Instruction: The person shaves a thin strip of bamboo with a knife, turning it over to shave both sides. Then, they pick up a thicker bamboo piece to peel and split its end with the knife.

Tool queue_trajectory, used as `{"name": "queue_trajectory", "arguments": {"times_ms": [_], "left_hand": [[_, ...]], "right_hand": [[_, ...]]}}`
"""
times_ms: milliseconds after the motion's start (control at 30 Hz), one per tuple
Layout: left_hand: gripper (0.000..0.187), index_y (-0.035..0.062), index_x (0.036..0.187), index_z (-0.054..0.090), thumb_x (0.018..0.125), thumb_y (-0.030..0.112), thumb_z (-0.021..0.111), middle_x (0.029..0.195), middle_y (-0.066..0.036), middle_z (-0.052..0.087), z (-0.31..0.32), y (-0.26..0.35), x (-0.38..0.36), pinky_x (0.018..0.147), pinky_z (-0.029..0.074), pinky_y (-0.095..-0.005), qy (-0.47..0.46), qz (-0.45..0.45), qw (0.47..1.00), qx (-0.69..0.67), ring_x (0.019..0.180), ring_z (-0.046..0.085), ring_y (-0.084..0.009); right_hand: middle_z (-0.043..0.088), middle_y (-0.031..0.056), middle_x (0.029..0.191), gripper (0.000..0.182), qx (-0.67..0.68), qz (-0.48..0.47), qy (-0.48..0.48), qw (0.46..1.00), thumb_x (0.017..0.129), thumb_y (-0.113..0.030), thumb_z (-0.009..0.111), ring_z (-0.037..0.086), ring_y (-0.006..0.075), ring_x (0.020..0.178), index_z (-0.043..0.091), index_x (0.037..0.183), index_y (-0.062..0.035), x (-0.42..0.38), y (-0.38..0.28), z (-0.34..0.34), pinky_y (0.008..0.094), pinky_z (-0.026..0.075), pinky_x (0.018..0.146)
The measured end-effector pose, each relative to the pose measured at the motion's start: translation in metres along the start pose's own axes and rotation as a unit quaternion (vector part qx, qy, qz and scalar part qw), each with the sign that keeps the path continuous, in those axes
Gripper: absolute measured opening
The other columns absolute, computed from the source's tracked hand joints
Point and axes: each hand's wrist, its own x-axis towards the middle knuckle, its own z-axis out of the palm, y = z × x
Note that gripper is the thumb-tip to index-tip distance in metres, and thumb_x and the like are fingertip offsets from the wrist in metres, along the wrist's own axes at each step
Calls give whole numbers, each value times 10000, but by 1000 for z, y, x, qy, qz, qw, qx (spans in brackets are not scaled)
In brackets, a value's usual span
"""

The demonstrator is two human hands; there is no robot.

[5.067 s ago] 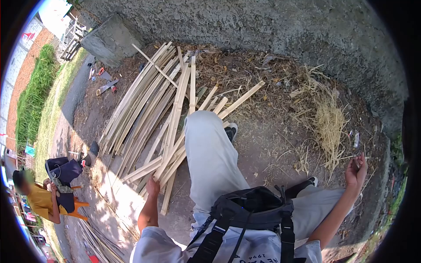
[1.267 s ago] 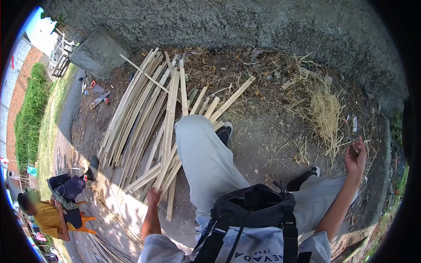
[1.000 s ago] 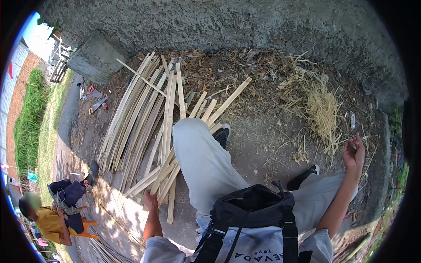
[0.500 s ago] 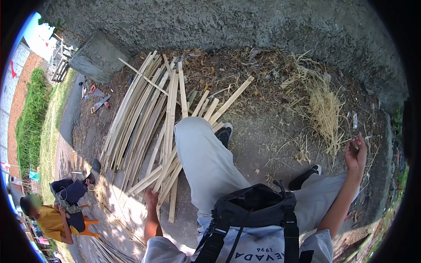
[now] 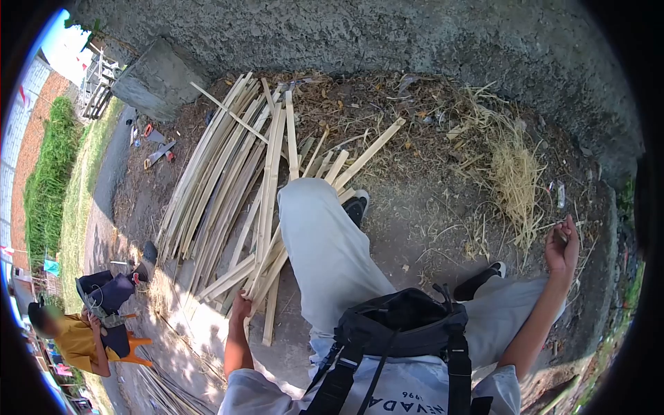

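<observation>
At the far left, a person in a yellow shirt (image 5: 77,340) sits on an orange plastic chair (image 5: 138,351), hands together in front of the body. Above them in view, a hand saw (image 5: 160,155) lies flat on the soil, near a concrete block (image 5: 153,81) that stands close to the rough wall (image 5: 387,34). Low in view, a second bundle of long strips (image 5: 168,393) lies on the ground near the chair.

Next comes the large bundle of split bamboo strips (image 5: 214,162), spread lengthwise on the ground on your left side, with one thin strip (image 5: 235,119) lying slantwise across its far part. Just beside it, loose pale bamboo strips (image 5: 271,190) cross one another at several angles, some passing behind your bent left leg (image 5: 325,238).

Your left hand (image 5: 241,305) is at the near ends of these crossed strips, its fingers closed narrowly on the end of one; exactly which one is hard to tell. Your open black bag (image 5: 401,328) sits at your waist, between your arms.

Farther right, a tangled heap of fine bamboo shavings (image 5: 515,180) lies on the soil. Beyond your right shoe (image 5: 479,280), your right hand (image 5: 561,247) is turned palm up with fingers curled around a small dark object (image 5: 561,236), too small to identify. A clear plastic piece (image 5: 560,196) lies on the ground near those fingertips.
</observation>
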Motion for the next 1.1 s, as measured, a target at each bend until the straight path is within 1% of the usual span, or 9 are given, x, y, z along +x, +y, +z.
{"name": "queue_trajectory", "arguments": {"times_ms": [33,133,233,333,533,733,833,933,1100], "left_hand": [[399,36,1254,452,888,121,585,897,-182,668,1,-12,6,619,533,-396,-10,6,999,-51,719,649,-273],[366,-8,1273,435,934,106,516,900,-165,646,-2,-19,9,579,548,-373,-47,-36,962,-267,693,633,-245],[346,-46,1268,450,955,100,471,896,-148,610,-6,-13,5,540,559,-363,-38,-30,976,-212,678,626,-234],[336,-39,1247,497,943,103,478,895,-143,580,-12,5,-8,505,561,-386,-68,-27,972,-221,668,615,-218],[327,-24,1215,542,921,105,481,832,-119,585,-12,19,-18,420,503,-367,-46,-38,969,-241,557,655,-290],[320,-23,1202,553,924,118,482,867,-147,628,-9,11,-16,409,486,-352,-53,-34,965,-254,547,667,-306],[343,-19,1203,554,919,174,540,864,-140,626,-7,11,-16,426,498,-344,-57,-9,967,-247,557,666,-280],[372,-16,1154,557,864,195,659,857,-130,622,-8,21,-26,442,510,-337,-64,1,968,-241,551,648,-250],[352,40,979,541,724,120,769,846,-130,610,-1,29,-36,445,514,-337,47,43,990,-124,551,625,-224]], "right_hand": [[516,-22,588,189,3,1,0,1000,941,-88,593,536,89,541,542,761,-63,2,0,-1,228,542,640],[514,-23,599,170,0,3,-8,1000,940,-82,593,529,81,539,545,778,-58,4,0,-4,227,541,652],[520,-22,607,147,-6,-4,14,1000,938,-72,593,533,77,543,555,796,-54,9,0,-6,227,540,648],[534,-17,620,120,-8,-6,-3,1000,934,-63,595,537,74,547,563,819,-48,13,0,-11,230,542,642],[551,-7,613,154,-5,-8,-3,1000,933,-55,592,542,86,540,564,782,-44,11,0,-7,237,547,623],[547,-4,599,200,16,8,-2,1000,942,-66,581,540,95,529,550,746,-50,15,0,-11,247,553,614],[546,-4,594,213,5,3,-9,1000,940,-70,584,542,96,529,548,731,-53,12,0,-10,241,554,617],[544,-4,592,212,-6,2,3,1000,938,-78,591,546,99,530,554,731,-52,9,1,-6,237,555,620],[553,-2,604,197,-4,2,-7,1000,931,-81,603,551,100,535,558,742,-50,12,1,-9,235,556,622]]}}
